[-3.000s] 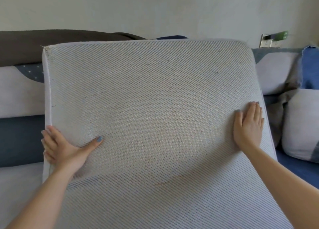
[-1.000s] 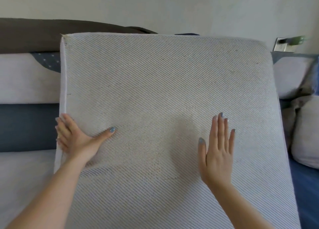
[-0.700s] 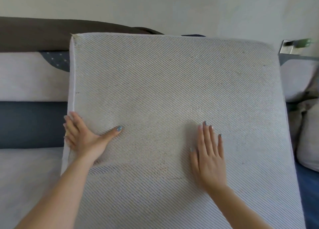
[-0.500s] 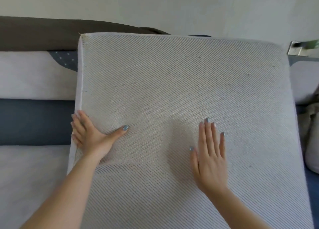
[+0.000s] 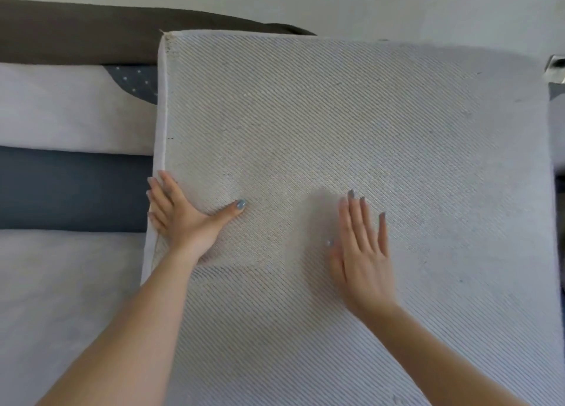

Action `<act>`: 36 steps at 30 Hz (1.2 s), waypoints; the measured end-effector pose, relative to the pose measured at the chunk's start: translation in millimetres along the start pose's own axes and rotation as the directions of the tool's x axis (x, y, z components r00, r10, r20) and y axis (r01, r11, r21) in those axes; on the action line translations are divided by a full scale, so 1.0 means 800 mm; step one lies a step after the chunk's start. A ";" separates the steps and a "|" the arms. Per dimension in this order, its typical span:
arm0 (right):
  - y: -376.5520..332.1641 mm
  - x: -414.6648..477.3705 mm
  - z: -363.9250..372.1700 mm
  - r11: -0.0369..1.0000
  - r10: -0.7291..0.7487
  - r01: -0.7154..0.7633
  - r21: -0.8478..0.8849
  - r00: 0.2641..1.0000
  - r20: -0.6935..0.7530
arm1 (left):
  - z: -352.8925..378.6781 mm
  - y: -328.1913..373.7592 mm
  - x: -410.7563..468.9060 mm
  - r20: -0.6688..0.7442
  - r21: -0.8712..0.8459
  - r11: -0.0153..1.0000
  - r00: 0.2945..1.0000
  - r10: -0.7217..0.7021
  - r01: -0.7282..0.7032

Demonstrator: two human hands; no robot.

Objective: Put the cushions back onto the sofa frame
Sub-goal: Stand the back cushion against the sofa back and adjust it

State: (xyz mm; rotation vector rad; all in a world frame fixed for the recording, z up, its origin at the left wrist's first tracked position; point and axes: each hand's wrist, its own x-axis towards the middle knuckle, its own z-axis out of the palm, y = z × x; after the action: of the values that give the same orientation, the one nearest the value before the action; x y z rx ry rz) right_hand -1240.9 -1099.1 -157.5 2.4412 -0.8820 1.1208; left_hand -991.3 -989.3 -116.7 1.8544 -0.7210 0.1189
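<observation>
Grey velvety fabric covers the seat cushion (image 5: 61, 283) already lying at the far left, with a dark blue band and a pale back cushion (image 5: 67, 105) above it and a brown throw (image 5: 91, 29) along the sofa's top. Just beside these, the left hand (image 5: 186, 222) grips the left edge of the big ribbed cushion (image 5: 351, 130): four fingers curl round the side, the thumb is splayed flat across the face. The cushion stands tilted, its top leaning toward the backrest. Further right, the right hand (image 5: 363, 252) lies flat on the face, fingers straight and nearly together. This looks like the seating step; next the cushion probably needs lowering and pressing snug against its left neighbour.
</observation>
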 end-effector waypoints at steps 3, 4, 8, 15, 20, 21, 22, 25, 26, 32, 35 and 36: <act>-0.006 0.008 0.005 0.993 -0.101 0.103 -0.061 0.994 0.037 | 0.001 0.001 -0.001 0.012 -0.005 1.000 1.000 0.006 -0.006; -0.007 0.010 0.007 0.990 -0.108 0.113 -0.083 0.993 0.055 | 0.001 0.002 -0.002 0.020 -0.005 1.000 1.000 0.005 -0.005; -0.015 0.011 0.002 0.985 -0.168 0.168 -0.048 0.986 -0.012 | 0.000 0.000 -0.007 0.012 -0.009 1.000 1.000 0.015 -0.015; -0.029 0.020 0.001 0.955 -0.272 0.276 -0.107 0.961 0.052 | 0.000 -0.004 -0.003 -0.004 -0.010 1.000 1.000 0.016 -0.016; -0.035 0.041 0.006 0.935 -0.317 0.328 -0.136 0.943 0.097 | 0.004 -0.012 0.001 -0.040 -0.021 0.999 0.999 0.035 -0.036; -0.034 0.043 0.011 0.937 -0.295 0.310 -0.159 0.949 0.110 | 0.006 -0.012 0.002 -0.038 -0.025 0.999 0.999 0.037 -0.038; -0.037 0.043 0.012 0.944 -0.275 0.288 -0.163 0.956 0.097 | 0.006 -0.013 0.003 -0.040 -0.021 0.999 0.998 0.038 -0.039; -0.043 0.049 0.007 0.922 -0.363 0.364 -0.130 0.931 0.031 | 0.009 -0.014 0.004 -0.045 -0.028 0.999 0.998 0.041 -0.042; -0.044 0.050 0.009 0.896 -0.422 0.424 -0.133 0.905 0.047 | 0.008 -0.016 0.004 -0.053 -0.034 0.999 0.998 0.040 -0.042; -0.069 0.059 0.006 0.910 -0.387 0.390 -0.138 0.921 0.046 | 0.004 -0.013 0.002 -0.013 -0.076 0.996 0.999 0.049 -0.049; -0.079 0.060 0.011 0.869 -0.446 0.461 -0.181 0.887 0.120 | -0.015 -0.025 -0.001 0.035 -0.122 0.987 0.993 0.113 -0.108; -0.082 0.062 0.016 0.871 -0.433 0.455 -0.184 0.889 0.149 | -0.023 -0.035 -0.003 0.057 -0.126 0.983 0.988 0.143 -0.135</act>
State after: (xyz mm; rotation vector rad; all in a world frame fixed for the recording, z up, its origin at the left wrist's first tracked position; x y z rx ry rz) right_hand -1166.4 -1075.8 -129.7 2.3633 -0.4001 0.6978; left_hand -973.8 -965.9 -133.0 1.6974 -0.8851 0.1019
